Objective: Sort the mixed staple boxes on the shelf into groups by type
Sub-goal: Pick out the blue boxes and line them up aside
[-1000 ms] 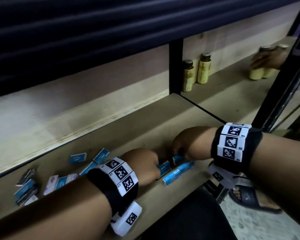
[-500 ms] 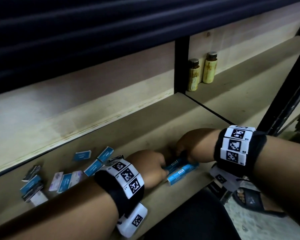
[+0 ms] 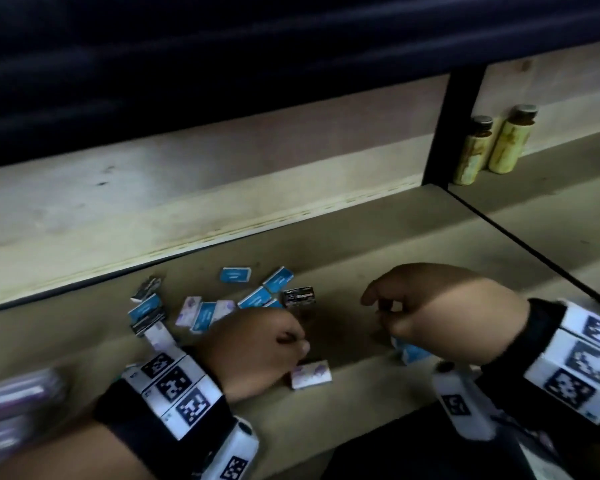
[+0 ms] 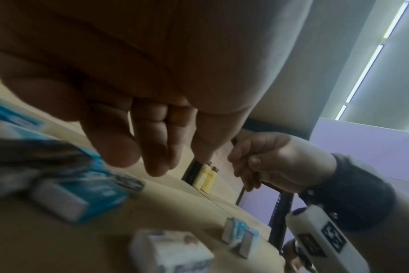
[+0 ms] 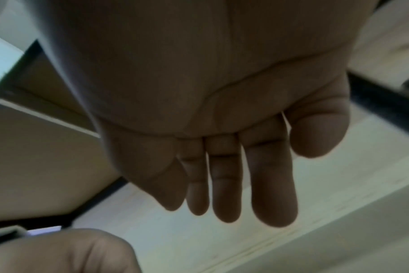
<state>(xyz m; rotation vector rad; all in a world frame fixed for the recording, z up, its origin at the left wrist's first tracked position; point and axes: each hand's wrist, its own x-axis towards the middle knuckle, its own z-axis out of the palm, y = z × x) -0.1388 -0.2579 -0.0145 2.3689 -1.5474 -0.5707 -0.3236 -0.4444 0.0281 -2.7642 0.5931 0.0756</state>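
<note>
**Both hands empty above a shelf of mixed staple boxes**

The staple boxes (image 3: 222, 306) are small flat cartons scattered on the tan wooden shelf (image 3: 378, 237). Most are blue with a white end and pale lettering; a few are white with a faint purple print, and some are black with white lettering. One black box (image 3: 299, 297) lies at the right edge of the scatter, touching a blue one. Towards the left of the scatter, blue and black boxes sit stacked on one another.

A white box (image 3: 310, 374) lies alone near the front edge of the shelf, just below the left hand (image 3: 257, 344). In the head view that hand is knuckles-up with its fingers (image 4: 159, 147) bent loosely downward; the left wrist view shows them relaxed, close together and holding nothing, with the white box on the shelf below them and apart from them.

The right hand (image 3: 440, 310) hovers well to the right of the scatter. Its fingers (image 5: 224, 184) hang nearly straight and released, with nothing between them. A small cluster of blue boxes (image 3: 411, 351) stands by the front edge under that hand, partly hidden by it; the left wrist view shows them on edge, side by side, clear of the fingers.

Two yellow bottles (image 3: 492, 143) stand at the back of the next shelf bay.
</note>
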